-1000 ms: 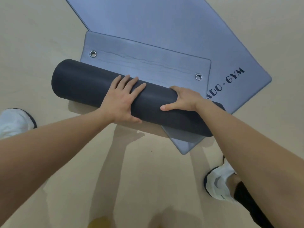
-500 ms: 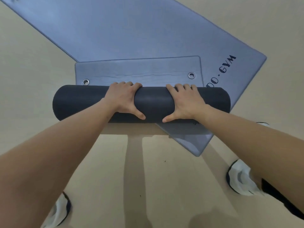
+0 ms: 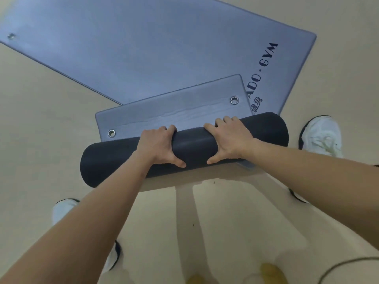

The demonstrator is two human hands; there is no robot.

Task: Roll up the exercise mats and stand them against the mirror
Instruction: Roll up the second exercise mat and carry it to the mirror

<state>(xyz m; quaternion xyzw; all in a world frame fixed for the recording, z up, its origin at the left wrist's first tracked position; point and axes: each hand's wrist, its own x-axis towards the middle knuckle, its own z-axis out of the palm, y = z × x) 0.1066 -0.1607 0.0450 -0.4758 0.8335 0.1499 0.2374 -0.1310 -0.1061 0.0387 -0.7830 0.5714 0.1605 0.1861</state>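
A dark grey rolled mat (image 3: 114, 160) lies across the floor in front of me, almost fully rolled. Its last flat strip (image 3: 174, 111), blue-grey with a metal eyelet near each corner, sticks out beyond the roll. My left hand (image 3: 158, 146) and my right hand (image 3: 229, 140) both curl over the top of the roll, fingers on the far side, thumbs on the near side. Under the strip lies a second blue-grey mat (image 3: 153, 48), flat and unrolled, printed with "GYM" lettering near its right end.
The floor (image 3: 41, 130) is pale beige. White shoes stand at the right (image 3: 322, 136) and at the lower left (image 3: 63, 210), close to the roll's ends. A thin dark cable (image 3: 348, 263) curves over the floor at the bottom right.
The roll has advanced over its flat strip, which is now shorter. Both hands have shifted from lying flat on the roll to gripping over its top. The view has turned, so the roll slants the other way.
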